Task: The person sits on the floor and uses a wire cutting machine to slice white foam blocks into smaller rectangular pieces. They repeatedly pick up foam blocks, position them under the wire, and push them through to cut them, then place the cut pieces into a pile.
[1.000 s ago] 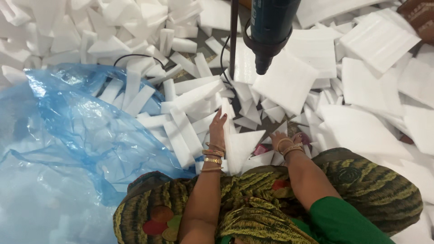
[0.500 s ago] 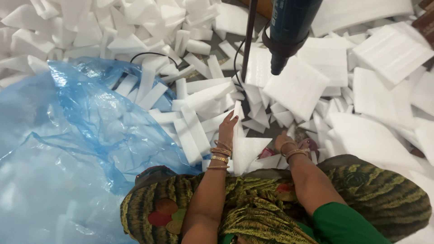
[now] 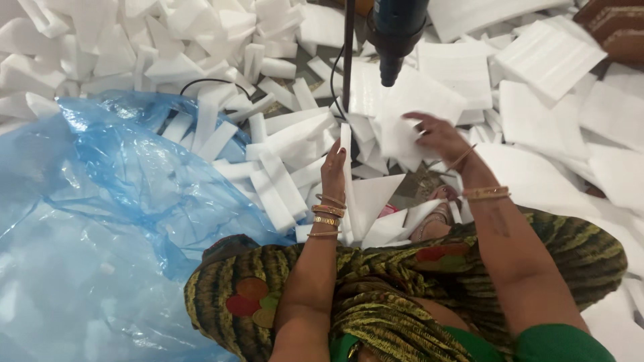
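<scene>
My left hand (image 3: 333,167), with bangles at the wrist, lies against a narrow upright white foam strip (image 3: 346,151) and holds it on edge in front of my lap. My right hand (image 3: 439,136) is raised further out and grips a small white foam sheet (image 3: 401,139) by its right edge. This sheet is just below the tip of a dark blue-black tool (image 3: 397,30) that hangs from above. A white foam triangle (image 3: 372,198) leans between my two arms.
A black pole (image 3: 349,60) and cable stand beside the tool. Loose white foam strips (image 3: 282,181) and larger foam sheets (image 3: 550,57) cover the floor all around. A big crumpled blue plastic bag (image 3: 100,221) fills the left. My patterned garment (image 3: 376,288) covers my knees.
My right hand has lifted from low by my lap up to the foam sheet under the hanging tool. My left hand has stayed on the upright strip.
</scene>
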